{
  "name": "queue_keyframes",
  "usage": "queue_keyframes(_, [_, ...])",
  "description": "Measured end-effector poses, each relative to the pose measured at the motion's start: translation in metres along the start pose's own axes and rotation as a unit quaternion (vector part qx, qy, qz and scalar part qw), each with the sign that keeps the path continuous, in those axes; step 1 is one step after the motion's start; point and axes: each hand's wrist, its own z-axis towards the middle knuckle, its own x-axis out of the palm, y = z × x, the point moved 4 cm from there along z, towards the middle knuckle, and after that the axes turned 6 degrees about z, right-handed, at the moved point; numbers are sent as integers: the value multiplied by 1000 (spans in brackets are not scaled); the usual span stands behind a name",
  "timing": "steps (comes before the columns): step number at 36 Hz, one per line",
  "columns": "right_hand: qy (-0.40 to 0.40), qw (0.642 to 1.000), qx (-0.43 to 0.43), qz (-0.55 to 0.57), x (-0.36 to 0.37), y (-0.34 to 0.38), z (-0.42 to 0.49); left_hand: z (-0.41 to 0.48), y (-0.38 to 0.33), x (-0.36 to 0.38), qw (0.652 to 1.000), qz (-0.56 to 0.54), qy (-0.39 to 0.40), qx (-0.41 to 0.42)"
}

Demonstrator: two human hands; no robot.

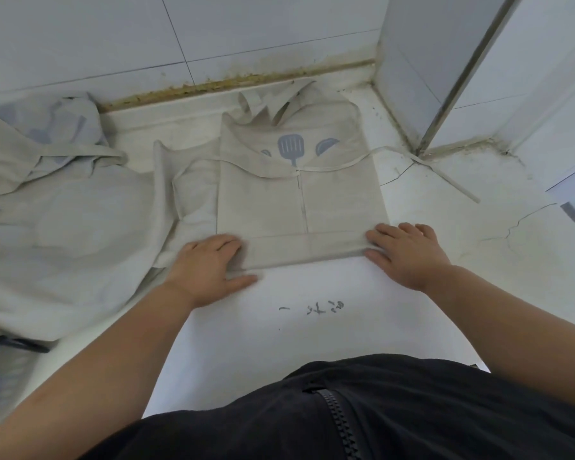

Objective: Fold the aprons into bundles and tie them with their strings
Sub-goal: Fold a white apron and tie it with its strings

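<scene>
On the white counter [263, 327], the left hand [210, 263] and right hand [405, 254] pinch either end of a folded apron [299, 200], fingers above, thumbs at its near hem; its length runs straight away toward the wall [246, 28], strings [452, 180] trailing right.

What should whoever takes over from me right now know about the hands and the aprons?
Left hand and right hand: each pinches a near corner of the apron, fingers on top.
Apron lies on the counter, already folded into a panel, near edge turned up.
Its string trails loose to the right.
Left: finish bundling, tie; then the crumpled aprons on the left.
</scene>
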Motion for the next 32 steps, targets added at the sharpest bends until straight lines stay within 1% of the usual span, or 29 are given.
queue_keyframes(2, [-9, 1000, 6, 17, -5, 1, 2, 2, 2, 0, 1000, -14, 11, 3])
queue_keyframes(4, [-28, 999, 5, 45, -11, 2, 4, 5, 4, -2, 998, -64, -23, -9])
queue_keyframes(5, [-35, 997, 9, 67, -15, 1, 5, 7, 5, -4, 993, -109, -47, -20])
queue_keyframes(6, [-38, 993, 20, 108, -17, -1, 5, 7, 6, -7, 983, -166, -62, -37])
queue_keyframes(7, [-37, 985, 39, 162, -20, -4, 4, 8, 8, -10, 971, -224, -62, -61])
queue_keyframes(9, [-23, 958, 82, 276, -21, -12, 4, 10, 11, -12, 945, -312, -24, -97])
queue_keyframes(10, [-12, 944, 96, 315, -21, -15, 4, 11, 13, -11, 933, -344, -12, -106])
queue_keyframes(12, [3, 927, 119, 357, -22, -19, 5, 13, 19, -8, 904, -404, 7, -136])
queue_keyframes(15, [-9, 924, 135, 357, -21, -22, 11, 17, 27, -4, 875, -446, 2, -187])
queue_keyframes(17, [-18, 926, 152, 345, -18, -23, 15, 21, 29, -2, 870, -444, -13, -214])
queue_keyframes(18, [-23, 927, 163, 336, -16, -24, 17, 23, 28, -1, 874, -431, -20, -226])
queue_keyframes(21, [-45, 933, 192, 301, -12, -24, 18, 28, 22, -3, 899, -355, -34, -256])
queue_keyframes(23, [-49, 938, 216, 268, -13, -23, 20, 30, 17, -5, 909, -317, -43, -268])
queue_keyframes(25, [-42, 948, 241, 203, -15, -21, 23, 31, 11, -6, 922, -279, -48, -265])
queue_keyframes(27, [-60, 963, 244, 94, -19, -18, 24, 31, 7, -6, 938, -227, -68, -251])
queue_keyframes(28, [-76, 968, 235, 44, -21, -15, 25, 30, 6, -7, 948, -197, -89, -235])
queue_keyframes(29, [-90, 972, 215, 6, -21, -13, 25, 31, 4, -9, 959, -165, -111, -200])
queue_keyframes(30, [-93, 979, 182, -24, -21, -9, 26, 32, 1, -10, 971, -139, -125, -147])
queue_keyframes(32, [-69, 991, 101, -49, -15, -1, 30, 35, -3, -9, 984, -111, -135, -34])
